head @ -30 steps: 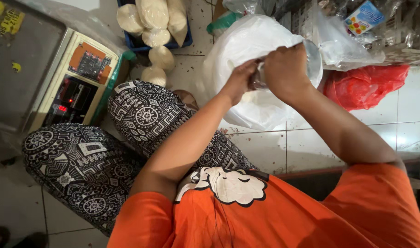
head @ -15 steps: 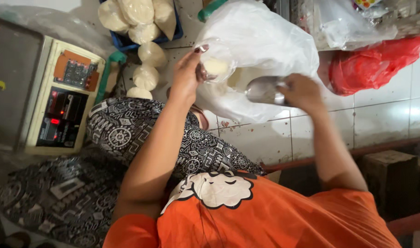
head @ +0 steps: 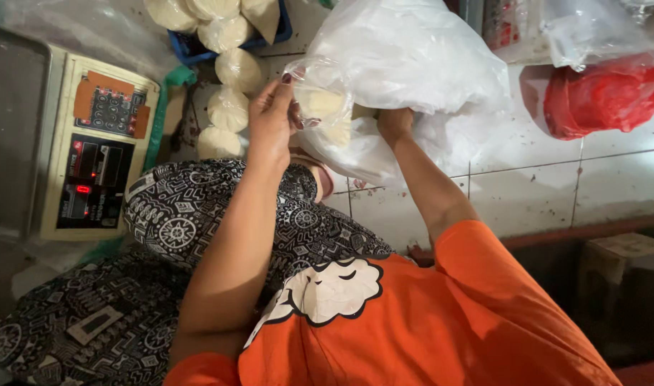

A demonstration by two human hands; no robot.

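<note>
Now, left hand (head: 273,118) fingers pinching small clear bag (head: 320,104) (right hand's (head: 395,123) fingers hidden inside large white sack (head: 412,64)).

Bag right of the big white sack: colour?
Red plastic bag, seen in the head view, upper right.

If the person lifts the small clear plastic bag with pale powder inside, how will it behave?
The small clear plastic bag would probably be floppy: its film is crumpled and sags under the left hand. It looks only partly filled, so likely light. Its thin film may slip or tear if squeezed against the big white plastic sack.
</note>
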